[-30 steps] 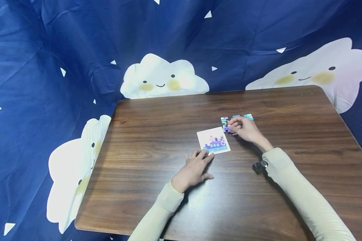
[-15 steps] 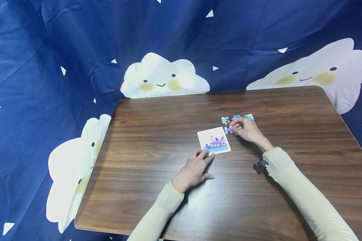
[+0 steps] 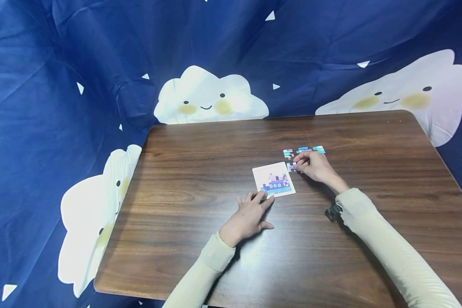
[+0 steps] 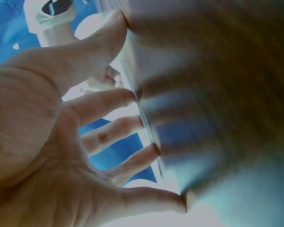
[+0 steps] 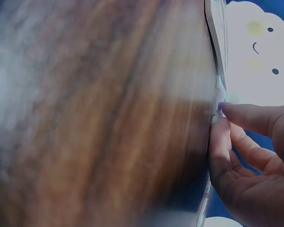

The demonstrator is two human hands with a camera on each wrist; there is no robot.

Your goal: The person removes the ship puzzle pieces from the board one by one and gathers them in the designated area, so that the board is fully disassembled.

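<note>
My left hand (image 3: 248,219) lies with spread fingers, its fingertips at the lower edge of a square card (image 3: 263,173) printed with a purple ship. In the left wrist view the left hand (image 4: 71,127) has its fingertips down at the table side, by the card's thin edge. Just right of the card, my right hand (image 3: 315,166) pinches a small purple jigsaw piece (image 3: 291,167) between thumb and index finger. The right wrist view has the right hand (image 5: 255,146) with those two fingertips together at the piece, low over the tabletop. Part of the piece is hidden by the fingers.
Beyond the right hand lie more jigsaw pieces: a striped one (image 3: 288,153), a blue-topped one (image 3: 303,149) and a turquoise one (image 3: 319,149). The brown wooden table (image 3: 192,171) carries everything. A blue cloth (image 3: 111,55) with white clouds hangs behind it.
The purple jigsaw piece has shifted slightly towards me, so a gap now shows between it and the striped piece. The right hand moved a little with it. The left hand stays put.
</note>
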